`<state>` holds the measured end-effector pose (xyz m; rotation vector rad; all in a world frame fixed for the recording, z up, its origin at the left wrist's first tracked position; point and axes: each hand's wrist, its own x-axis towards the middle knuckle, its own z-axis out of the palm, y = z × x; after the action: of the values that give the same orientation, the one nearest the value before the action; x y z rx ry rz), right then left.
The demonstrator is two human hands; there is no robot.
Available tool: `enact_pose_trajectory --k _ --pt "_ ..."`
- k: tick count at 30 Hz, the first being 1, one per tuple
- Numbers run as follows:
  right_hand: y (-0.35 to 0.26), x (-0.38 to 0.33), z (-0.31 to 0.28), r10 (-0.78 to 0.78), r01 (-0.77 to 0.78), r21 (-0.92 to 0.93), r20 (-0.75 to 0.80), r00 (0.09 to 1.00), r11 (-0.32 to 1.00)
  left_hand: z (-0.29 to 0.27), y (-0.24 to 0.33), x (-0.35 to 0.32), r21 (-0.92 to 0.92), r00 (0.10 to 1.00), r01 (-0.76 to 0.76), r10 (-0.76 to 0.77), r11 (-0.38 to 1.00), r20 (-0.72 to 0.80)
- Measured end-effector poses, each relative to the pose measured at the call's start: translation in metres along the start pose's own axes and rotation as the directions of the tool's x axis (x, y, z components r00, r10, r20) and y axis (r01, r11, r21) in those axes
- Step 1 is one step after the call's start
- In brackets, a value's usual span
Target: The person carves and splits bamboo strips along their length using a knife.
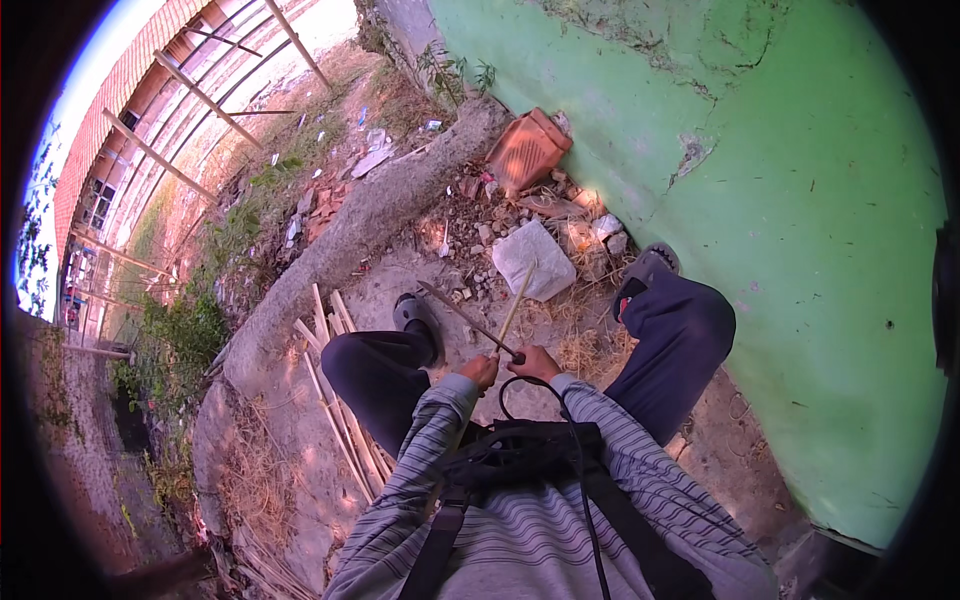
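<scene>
Filling the whole 3 o'clock side of the view, a green plastered wall (760, 200) curves down past the seated person, its paint cracked and chipped near the top. Next in size, a thick grey log (350, 240) runs from 12 o'clock down toward 9 o'clock across the bare dirt ground (290, 440). At 6 o'clock the person's striped sleeves and dark trousers frame the work, with a sandalled foot at either side. A bundle of split bamboo strips (335, 400) lies on the ground at 8 o'clock, just beside the left leg. Toward 12 o'clock a red clay tile (525, 150) leans at the foot of the wall, and a pale flat stone (535, 258) lies below it among rubble. At the centre, the left hand (480, 370) and right hand (533, 362) sit close together. The right hand's fingers are closed around a dark-bladed knife (465, 318) that points to 10 o'clock. A thin bamboo sliver (516, 300) rises toward 12 o'clock between the hands; the left fingers look curled at its base, though the grip is too small to tell.
</scene>
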<state>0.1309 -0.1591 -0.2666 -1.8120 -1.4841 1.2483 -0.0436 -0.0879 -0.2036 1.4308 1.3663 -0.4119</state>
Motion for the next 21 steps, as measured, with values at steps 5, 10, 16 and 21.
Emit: enact_pose_trajectory --k 5,10,16,21 --pt "0.005 -0.001 0.001 -0.013 0.016 0.040 -0.072 0.997 0.999 0.021 -0.022 0.025 0.264 0.971 -0.083 0.137 0.961 -0.194" --pt "0.002 -0.005 -0.003 -0.039 0.036 -0.048 -0.066 0.997 0.998 0.023 -0.011 0.019 0.387 0.942 -0.126 0.233 0.913 -0.243" --pt "0.015 0.002 -0.001 0.051 -0.062 -0.093 -0.116 0.992 0.994 0.016 0.002 0.010 0.397 0.986 -0.059 0.115 0.916 -0.118" --pt "0.008 0.004 0.000 0.049 -0.064 -0.125 -0.118 0.992 0.990 0.016 -0.007 0.018 0.434 0.988 -0.023 0.086 0.901 -0.126"
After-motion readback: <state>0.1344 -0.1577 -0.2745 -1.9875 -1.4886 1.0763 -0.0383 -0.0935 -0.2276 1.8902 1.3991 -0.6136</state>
